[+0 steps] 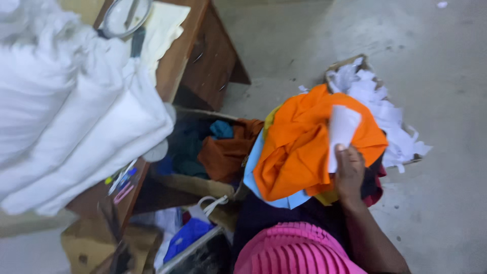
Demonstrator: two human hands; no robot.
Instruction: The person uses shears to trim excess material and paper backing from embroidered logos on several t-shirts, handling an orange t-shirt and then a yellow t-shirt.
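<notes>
Head view: the right hand point(350, 172) reaches forward from the bottom of the frame, forearm running up from the lower right, wrist straight, knuckles toward the camera. Its grip is pinched on a white piece point(342, 129), a pale strip of cloth or paper that stands upright from the thumb and fingers; which of the two it is cannot be told. The piece is held just in front of the orange cloth point(299, 147), which lies bunched on top of a pile of garments near the person's lap, with a light blue layer point(253, 172) under it and dark and yellow fabric showing at the edges. The left hand is not in view.

As far as the picture shows, the white piece is already picked up and lifted clear of the pile; nothing shows where it belongs, and the orange cloth lies untouched under it. Behind the pile a cardboard tray point(350, 63) on the floor point(446, 76) holds white scraps point(385, 116). To the left an open box point(203, 185) holds rust, teal and dark clothes. A stack of folded white fabric point(76, 127) hangs over a wooden tabletop point(180, 56), where a cream sheet point(162, 30) also lies. Pink pleated cloth point(297, 251) fills the bottom edge, and a blue bag point(187, 236) sits beside it.
</notes>
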